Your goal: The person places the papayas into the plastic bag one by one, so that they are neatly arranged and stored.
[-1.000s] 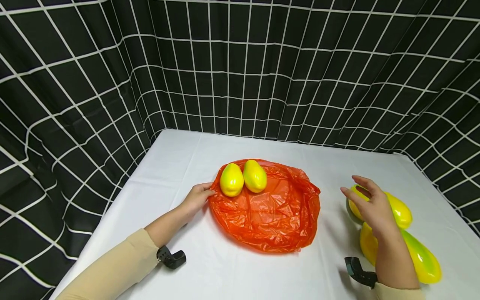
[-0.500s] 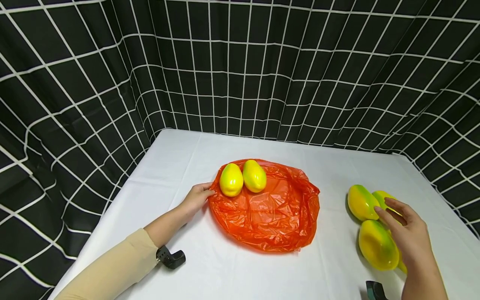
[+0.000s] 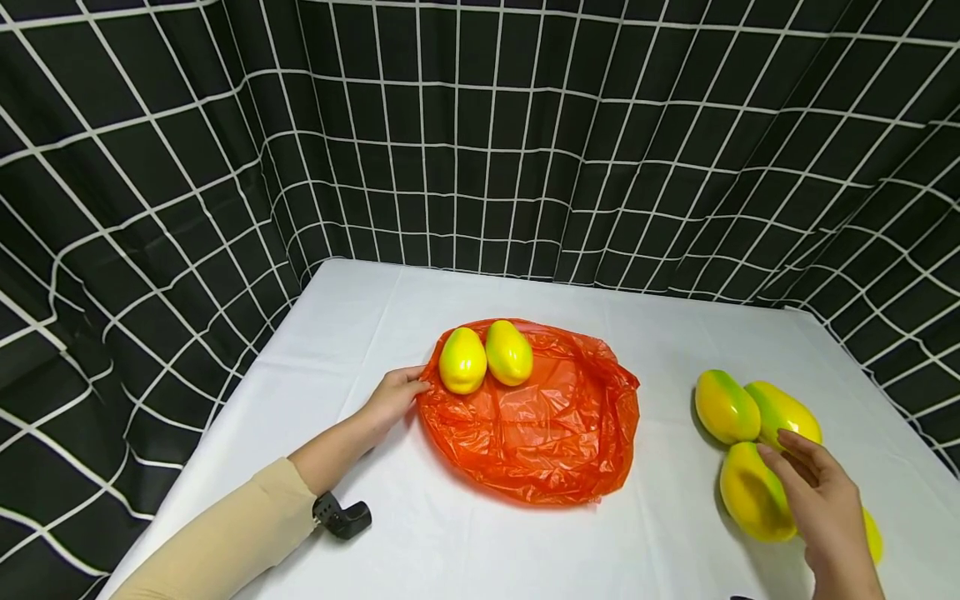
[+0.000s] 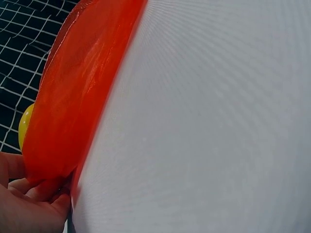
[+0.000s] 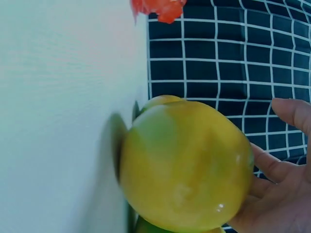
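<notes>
A red plastic bag (image 3: 540, 433) lies spread open on the table, and two yellow mangoes (image 3: 462, 360) sit at its far left part. My left hand (image 3: 390, 400) pinches the bag's left edge; in the left wrist view, fingers (image 4: 41, 189) grip the thin red film. Over a cluster at the right, my right hand (image 3: 828, 504) hovers with fingers loosely bent and thumb apart. The nearest fruit is a yellow-green mango (image 3: 753, 496), which fills much of the right wrist view; whether fingers touch it, I cannot tell. My hand partly covers another mango (image 3: 872, 533).
Two more yellow-green mangoes (image 3: 726, 407) lie against each other just behind. A white cloth covers the table (image 3: 360, 325). Black curtains (image 3: 495, 167) with a white grid close off the back and sides.
The right hand has moved right and toward me, from above the far mangoes to beside the nearer ones. The left hand, the bag and its two mangoes have stayed put.
</notes>
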Motion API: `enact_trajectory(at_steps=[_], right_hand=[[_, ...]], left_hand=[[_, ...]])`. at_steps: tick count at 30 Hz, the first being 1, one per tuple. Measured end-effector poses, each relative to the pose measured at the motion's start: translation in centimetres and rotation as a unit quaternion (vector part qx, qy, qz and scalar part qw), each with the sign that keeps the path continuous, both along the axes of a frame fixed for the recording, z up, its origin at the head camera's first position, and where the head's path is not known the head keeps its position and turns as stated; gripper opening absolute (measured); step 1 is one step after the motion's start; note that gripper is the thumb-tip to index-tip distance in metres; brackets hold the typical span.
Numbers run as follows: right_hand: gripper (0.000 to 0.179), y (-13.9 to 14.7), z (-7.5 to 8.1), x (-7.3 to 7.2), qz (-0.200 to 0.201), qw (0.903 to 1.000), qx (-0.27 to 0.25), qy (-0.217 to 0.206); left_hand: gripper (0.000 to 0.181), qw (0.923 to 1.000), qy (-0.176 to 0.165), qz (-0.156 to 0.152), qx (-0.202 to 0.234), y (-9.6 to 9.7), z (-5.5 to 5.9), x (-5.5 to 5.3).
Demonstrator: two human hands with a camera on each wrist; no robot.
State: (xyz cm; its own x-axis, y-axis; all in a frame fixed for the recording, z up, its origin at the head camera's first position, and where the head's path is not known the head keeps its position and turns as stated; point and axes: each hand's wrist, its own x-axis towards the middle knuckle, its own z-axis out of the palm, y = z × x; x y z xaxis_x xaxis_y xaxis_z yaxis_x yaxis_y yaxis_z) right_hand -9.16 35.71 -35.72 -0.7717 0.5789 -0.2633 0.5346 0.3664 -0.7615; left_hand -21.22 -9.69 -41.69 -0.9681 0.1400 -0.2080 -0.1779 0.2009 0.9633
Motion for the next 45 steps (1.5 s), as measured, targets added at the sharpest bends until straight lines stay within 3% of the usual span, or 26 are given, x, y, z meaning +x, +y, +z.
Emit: enact_trajectory(at_steps=[5,12,18,22,29,45], right_hand=[[0.073,0.6,-1.3,-0.1,0.011,0.9997,0.023,0.001],[0.07,3.0,-4.5,-0.3,0.062,0.9961,0.036,0.052],[0.072,1.1,-3.3,-0.2,0.066,0.9965,0.05,0.003],[0.069,0.0,-2.6,-0.1,0.068,0.9965,0.048,-0.007],[0.071,-0.2,-2.8,-0.3,0.072,0.9971,-0.001,-0.026],[0.069,-0.3,-2.6,-0.3,0.074,0.9967,-0.004,-0.031]], left_hand=[[0.042,1.0,-0.003,0.002,-0.001,0.0,0.0,0.1],[0.042,1.0,0.003,-0.001,-0.003,0.1,0.0,0.1],[0.042,1.0,0.003,-0.002,-0.002,0.1,0.1,0.2],[0.042,1.0,0.0,-0.002,0.0,0.1,0.2,0.2],[0.042,1.0,0.001,0.001,-0.002,0.0,0.0,0.2],[0.043,1.0,0.001,-0.003,0.001,0.1,0.0,0.0]])
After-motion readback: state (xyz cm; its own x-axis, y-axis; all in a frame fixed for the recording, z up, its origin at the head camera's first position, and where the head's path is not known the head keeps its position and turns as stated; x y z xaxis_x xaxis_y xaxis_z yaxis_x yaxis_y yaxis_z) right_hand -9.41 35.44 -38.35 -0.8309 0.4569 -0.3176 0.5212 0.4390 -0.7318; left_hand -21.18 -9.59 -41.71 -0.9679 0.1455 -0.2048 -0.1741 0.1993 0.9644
